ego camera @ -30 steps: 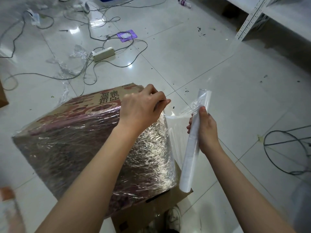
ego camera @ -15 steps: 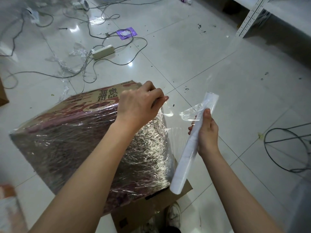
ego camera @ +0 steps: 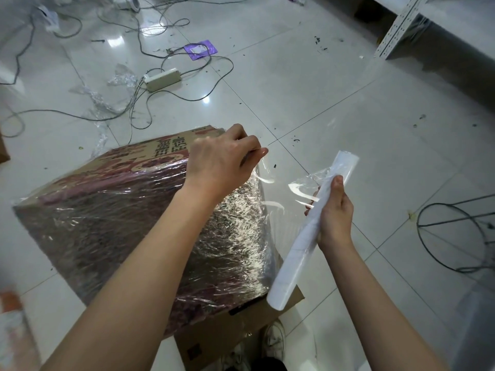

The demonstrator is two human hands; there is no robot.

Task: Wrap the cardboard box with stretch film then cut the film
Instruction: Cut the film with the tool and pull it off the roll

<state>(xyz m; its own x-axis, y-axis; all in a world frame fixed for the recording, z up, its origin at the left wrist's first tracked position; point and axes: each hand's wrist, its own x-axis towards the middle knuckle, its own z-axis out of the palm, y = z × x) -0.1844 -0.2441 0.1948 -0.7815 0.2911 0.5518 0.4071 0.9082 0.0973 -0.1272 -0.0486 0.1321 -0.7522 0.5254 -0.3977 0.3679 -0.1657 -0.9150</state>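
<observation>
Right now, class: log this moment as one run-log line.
left hand: pinching film at box corner | right hand: gripping film roll | film: partly torn

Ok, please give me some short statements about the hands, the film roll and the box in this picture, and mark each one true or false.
1. The right hand grips the white stretch film roll. True.
2. The left hand rests flat on the floor. False: it pinches film at the top corner of the film-wrapped brown cardboard box.
3. The box is completely bare. False: shiny film covers its sides.
4. A white power strip lies on the tiled floor. True.
</observation>
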